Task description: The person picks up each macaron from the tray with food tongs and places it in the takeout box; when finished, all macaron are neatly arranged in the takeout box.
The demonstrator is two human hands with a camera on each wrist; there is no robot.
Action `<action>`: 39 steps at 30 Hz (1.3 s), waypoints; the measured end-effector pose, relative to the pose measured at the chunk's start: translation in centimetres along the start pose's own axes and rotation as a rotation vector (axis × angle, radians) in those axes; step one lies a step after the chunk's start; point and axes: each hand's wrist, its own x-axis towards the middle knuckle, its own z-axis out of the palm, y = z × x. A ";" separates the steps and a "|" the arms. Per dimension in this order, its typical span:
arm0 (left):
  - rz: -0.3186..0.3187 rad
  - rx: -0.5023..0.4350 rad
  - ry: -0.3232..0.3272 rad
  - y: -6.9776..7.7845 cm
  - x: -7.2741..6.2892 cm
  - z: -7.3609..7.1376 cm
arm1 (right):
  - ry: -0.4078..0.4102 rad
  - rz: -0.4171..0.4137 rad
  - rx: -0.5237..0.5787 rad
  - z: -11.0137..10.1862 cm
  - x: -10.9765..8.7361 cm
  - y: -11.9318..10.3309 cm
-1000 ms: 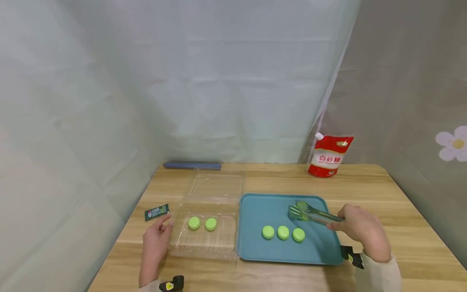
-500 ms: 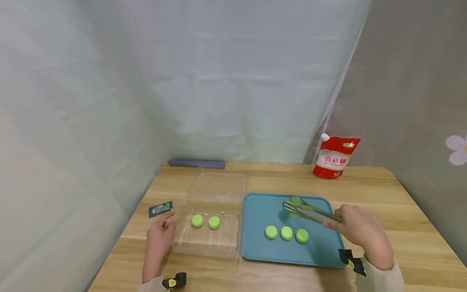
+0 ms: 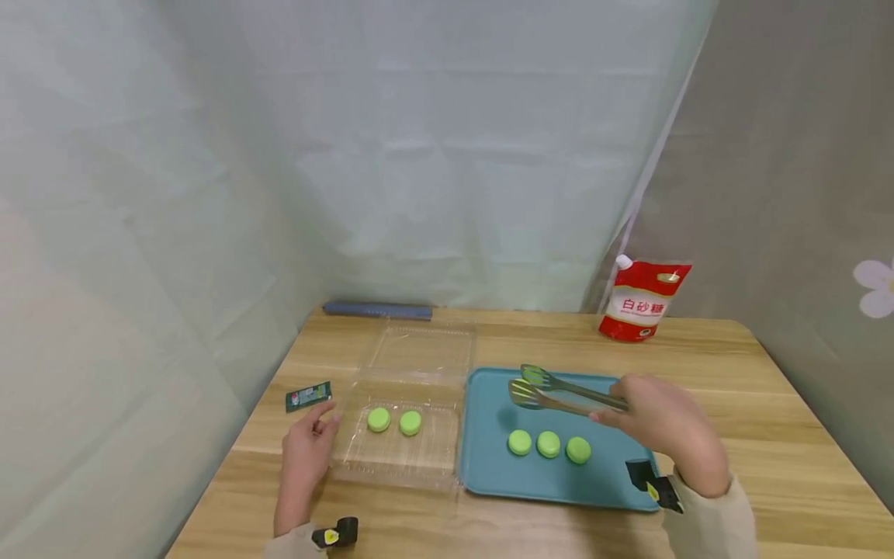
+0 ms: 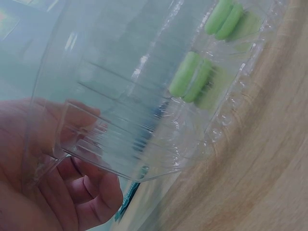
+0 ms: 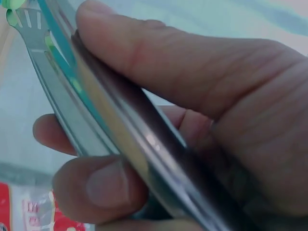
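Observation:
My right hand (image 3: 663,423) grips a pair of metal tongs (image 3: 576,390) above the blue tray (image 3: 482,481). Between the tongs' slotted tips shows a green macaron (image 5: 12,4), mostly hidden by them. Three more green macarons (image 3: 548,445) lie in a row on the tray below. To the left stands a clear plastic clamshell box (image 3: 398,466) with its lid folded back; two green macarons (image 3: 379,420) sit in its base. My left hand (image 3: 307,448) holds the box's left edge, its thumb and curled fingers around the wall (image 4: 72,139).
A small dark green packet (image 3: 308,397) lies beyond the left hand. At the back left is a long blue bar-shaped thing (image 3: 377,310). A red and white sugar pouch (image 3: 642,301) stands at the back right. Cloth hangs behind the wooden table (image 3: 531,338).
My right hand has lifted the tongs with the macaron and carried them left over the tray. The left hand stays at the box's edge. The head view has shifted slightly.

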 end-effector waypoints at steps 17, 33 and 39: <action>0.040 -0.023 0.023 0.0 0.4 0.1 | 0.097 -0.277 -0.120 0.0 1.4 -5.3; 0.037 -0.013 0.034 -0.3 0.1 0.1 | -0.003 -0.398 -0.140 2.1 4.7 -8.8; 0.042 -0.011 0.041 0.0 0.0 0.2 | -0.026 -0.418 -0.180 3.6 5.7 -9.4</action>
